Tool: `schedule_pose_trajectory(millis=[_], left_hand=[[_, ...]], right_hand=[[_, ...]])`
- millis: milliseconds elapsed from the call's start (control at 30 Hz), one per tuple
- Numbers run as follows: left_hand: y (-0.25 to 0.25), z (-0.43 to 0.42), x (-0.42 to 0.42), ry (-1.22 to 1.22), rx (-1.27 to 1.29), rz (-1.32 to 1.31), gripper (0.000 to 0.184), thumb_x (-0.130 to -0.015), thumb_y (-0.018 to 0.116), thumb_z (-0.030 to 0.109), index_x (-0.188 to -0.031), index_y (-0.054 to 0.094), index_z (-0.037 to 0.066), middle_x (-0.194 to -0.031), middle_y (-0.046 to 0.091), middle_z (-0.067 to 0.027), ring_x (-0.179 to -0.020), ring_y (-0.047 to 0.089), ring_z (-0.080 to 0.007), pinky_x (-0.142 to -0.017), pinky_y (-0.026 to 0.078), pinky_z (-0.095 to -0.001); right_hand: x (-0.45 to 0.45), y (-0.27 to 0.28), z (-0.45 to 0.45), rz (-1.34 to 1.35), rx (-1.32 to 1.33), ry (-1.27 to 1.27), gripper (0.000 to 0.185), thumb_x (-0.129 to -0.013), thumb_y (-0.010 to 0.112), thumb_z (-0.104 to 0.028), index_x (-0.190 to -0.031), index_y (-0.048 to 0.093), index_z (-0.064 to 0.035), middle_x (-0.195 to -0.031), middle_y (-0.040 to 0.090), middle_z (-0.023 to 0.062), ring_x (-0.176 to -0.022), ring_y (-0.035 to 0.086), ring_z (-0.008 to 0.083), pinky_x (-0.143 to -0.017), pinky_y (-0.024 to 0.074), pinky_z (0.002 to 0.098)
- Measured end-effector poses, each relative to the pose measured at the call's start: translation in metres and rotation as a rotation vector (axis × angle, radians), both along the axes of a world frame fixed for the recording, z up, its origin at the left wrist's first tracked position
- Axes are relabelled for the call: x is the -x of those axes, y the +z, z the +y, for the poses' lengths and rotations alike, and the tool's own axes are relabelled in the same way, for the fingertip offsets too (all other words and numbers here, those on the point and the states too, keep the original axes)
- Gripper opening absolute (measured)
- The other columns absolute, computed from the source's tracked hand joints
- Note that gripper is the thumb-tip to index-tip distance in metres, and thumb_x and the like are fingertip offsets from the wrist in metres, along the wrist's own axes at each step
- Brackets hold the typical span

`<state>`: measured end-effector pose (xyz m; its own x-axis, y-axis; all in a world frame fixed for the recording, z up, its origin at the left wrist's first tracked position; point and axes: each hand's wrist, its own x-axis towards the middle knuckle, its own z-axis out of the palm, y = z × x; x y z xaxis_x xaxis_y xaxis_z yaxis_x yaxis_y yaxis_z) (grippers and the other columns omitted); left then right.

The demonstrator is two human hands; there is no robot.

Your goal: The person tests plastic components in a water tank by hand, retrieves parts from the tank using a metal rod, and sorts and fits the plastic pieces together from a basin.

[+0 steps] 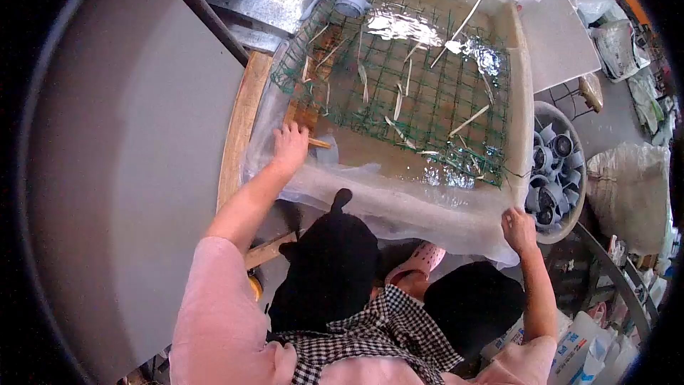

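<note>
Head view: plastic sheet [427,207] drapes over near side of tub [525,85], between fingers of left hand [291,145] and right hand [519,229], long axis sideways. Can't tell either grip. Wooden stick [319,143] points right, just beside left fingers.

Top: one, pale pink, short-sleeved [217,306]. Checked garment [381,322]: one, small black-and-white squares, worn over the lap; its cut unclear from where I stand. Legwear [324,278]: black, covering both knees, a small rounded tab jutting at the left one. Clog [427,257]: one visible, pink, pierced with holes. Left hand [291,146], right hand [519,230]: bare.
</note>
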<state>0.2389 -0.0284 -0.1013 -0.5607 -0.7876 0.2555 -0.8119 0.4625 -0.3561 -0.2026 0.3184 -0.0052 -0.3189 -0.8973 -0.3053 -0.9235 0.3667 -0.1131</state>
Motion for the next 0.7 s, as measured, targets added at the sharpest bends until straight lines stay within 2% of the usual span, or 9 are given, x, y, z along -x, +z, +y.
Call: schedule_pose_trajectory(millis=[67,133,200,300,333,367,467,633,700], left_hand=[[-0.001,-0.004,0.000,-0.031,-0.396,-0.062,0.016,-0.081,0.051,0.015,-0.088,0.063,0.007,-0.096,0.056,-0.0126,-0.098,0.053,-0.0294,-0.083,0.041,-0.0481],[0.003,-0.006,-0.002,-0.082,-0.396,-0.068,0.015,-0.079,0.052,0.012,-0.088,0.063,0.008,-0.093,0.056,-0.0101,-0.097,0.054,-0.0280,-0.082,0.043,-0.0444],[0.007,0.002,-0.008,-0.123,-0.417,-0.075,0.015,-0.077,0.053,0.010,-0.089,0.062,0.009,-0.090,0.056,-0.0076,-0.096,0.055,-0.0267,-0.081,0.044,-0.0408],[0.007,0.005,-0.021,-0.205,-0.491,-0.113,0.016,-0.075,0.053,0.009,-0.088,0.062,0.011,-0.090,0.057,-0.0068,-0.092,0.058,-0.0238,-0.078,0.047,-0.0386],[0.001,-0.001,-0.031,-0.228,-0.511,-0.126,0.014,-0.075,0.054,0.009,-0.086,0.063,0.011,-0.088,0.057,-0.0071,-0.089,0.059,-0.0236,-0.075,0.048,-0.0380],[-0.005,-0.008,-0.038,-0.252,-0.530,-0.135,0.012,-0.074,0.054,0.009,-0.083,0.063,0.010,-0.086,0.058,-0.0075,-0.085,0.060,-0.0235,-0.072,0.050,-0.0375],[-0.008,-0.019,-0.044,-0.224,-0.540,-0.043,0.009,-0.073,0.056,0.010,-0.079,0.063,0.009,-0.080,0.060,-0.0092,-0.078,0.061,-0.0265,-0.067,0.051,-0.0399],[-0.005,-0.020,-0.047,-0.170,-0.569,-0.030,0.009,-0.074,0.055,0.010,-0.073,0.064,0.008,-0.075,0.062,-0.0134,-0.074,0.062,-0.0310,-0.068,0.051,-0.0414],[-0.012,-0.019,-0.048,-0.140,-0.583,0.027,0.012,-0.075,0.053,0.011,-0.074,0.065,0.007,-0.077,0.063,-0.0151,-0.076,0.063,-0.0321,-0.067,0.050,-0.0425]], right_hand=[[-0.008,-0.001,-0.033,0.114,0.134,0.176,0.036,-0.077,0.060,-0.013,-0.111,0.053,-0.0047,-0.113,0.052,0.0184,-0.099,0.054,0.0332,-0.084,0.0436,0.0404],[-0.016,-0.013,-0.060,0.199,0.219,0.311,0.046,-0.076,0.061,-0.014,-0.119,0.049,-0.0051,-0.120,0.048,0.0192,-0.108,0.049,0.0341,-0.091,0.0397,0.0428],[-0.027,-0.024,-0.079,0.447,0.170,0.466,0.059,-0.076,0.061,-0.018,-0.130,0.039,-0.0058,-0.127,0.042,0.0201,-0.118,0.039,0.0359,-0.101,0.0288,0.0484],[-0.020,-0.058,-0.091,0.461,0.049,0.420,0.063,-0.079,0.059,-0.019,-0.135,0.034,-0.0083,-0.127,0.042,0.0189,-0.118,0.040,0.0345,-0.103,0.0268,0.0504],[-0.016,-0.065,-0.096,0.452,-0.032,0.387,0.059,-0.079,0.055,-0.015,-0.135,0.034,-0.0094,-0.126,0.043,0.0184,-0.112,0.045,0.0331,-0.097,0.0343,0.0471],[-0.009,-0.075,-0.098,0.449,-0.032,0.396,0.059,-0.079,0.055,-0.015,-0.135,0.034,-0.0094,-0.126,0.043,0.0184,-0.112,0.045,0.0331,-0.097,0.0343,0.0471],[0.003,-0.089,-0.095,0.459,-0.042,0.410,0.057,-0.078,0.048,-0.008,-0.133,0.037,-0.0128,-0.122,0.047,0.0173,-0.095,0.050,0.0280,-0.077,0.0437,0.0372],[0.002,-0.058,-0.094,0.432,-0.037,0.345,0.055,-0.077,0.049,-0.006,-0.131,0.041,-0.0142,-0.112,0.051,0.0147,-0.097,0.050,0.0298,-0.081,0.0425,0.0378],[0.019,-0.048,-0.076,0.400,0.148,0.469,0.049,-0.076,0.049,-0.007,-0.125,0.046,-0.0123,-0.101,0.058,0.0103,-0.097,0.051,0.0288,-0.081,0.0429,0.0393]])
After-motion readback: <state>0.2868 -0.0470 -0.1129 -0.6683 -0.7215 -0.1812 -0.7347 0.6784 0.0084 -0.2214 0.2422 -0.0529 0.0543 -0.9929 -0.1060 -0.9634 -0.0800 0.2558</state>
